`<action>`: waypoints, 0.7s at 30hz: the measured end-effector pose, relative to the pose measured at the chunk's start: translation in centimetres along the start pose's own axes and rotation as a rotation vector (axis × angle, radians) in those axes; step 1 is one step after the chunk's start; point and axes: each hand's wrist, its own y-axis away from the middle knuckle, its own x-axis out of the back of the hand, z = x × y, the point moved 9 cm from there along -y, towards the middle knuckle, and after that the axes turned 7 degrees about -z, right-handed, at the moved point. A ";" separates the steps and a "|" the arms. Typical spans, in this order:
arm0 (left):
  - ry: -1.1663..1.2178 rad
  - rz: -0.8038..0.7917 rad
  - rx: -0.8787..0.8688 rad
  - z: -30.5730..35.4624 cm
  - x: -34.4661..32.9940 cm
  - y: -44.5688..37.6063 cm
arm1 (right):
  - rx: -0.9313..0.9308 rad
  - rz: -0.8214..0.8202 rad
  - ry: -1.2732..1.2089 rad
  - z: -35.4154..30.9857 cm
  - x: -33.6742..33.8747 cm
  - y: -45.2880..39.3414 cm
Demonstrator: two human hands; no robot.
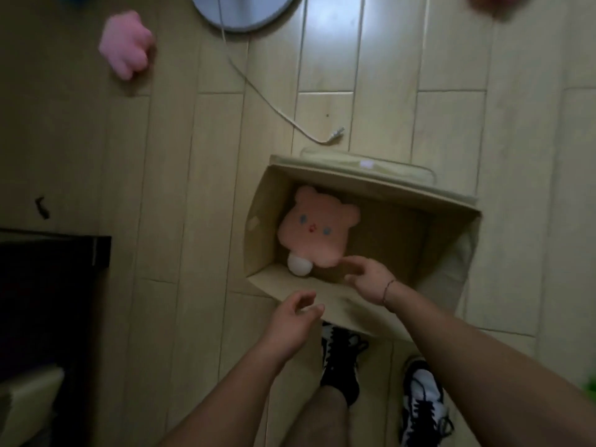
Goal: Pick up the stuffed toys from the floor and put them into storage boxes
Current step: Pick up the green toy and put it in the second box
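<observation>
Overhanging box rim (364, 180): right hand (364, 275)

Pale wooden plank floor (451, 59) is showing a glossy sheen; the tan storage box (258, 240) is looking like matt fabric; the peach bear-faced toy (314, 227) is looking soft plush.

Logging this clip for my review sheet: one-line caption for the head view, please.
Right hand reaches into the storage box beside a pink bear plush; left hand hovers empty; another pink stuffed toy lies on the floor.

We recorded in a home room: pale wood-plank floor (451, 59), plush toy (124, 43) lying loose, fabric storage box (371, 312).
</observation>
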 end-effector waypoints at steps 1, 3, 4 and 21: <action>-0.029 -0.012 0.004 1.3 -1.1 0.9 | 0.024 0.045 -0.076 0.2 1.4 2.6; -0.091 -0.053 0.010 4.0 -3.7 3.4 | 0.060 0.135 -0.197 1.3 4.5 8.9; -0.129 -0.087 0.004 5.6 -5.4 4.9 | 0.062 0.182 -0.255 2.4 6.0 12.5; -0.976 -0.501 -0.296 11.6 -55.6 19.0 | -0.262 0.820 -1.146 49.8 11.6 48.6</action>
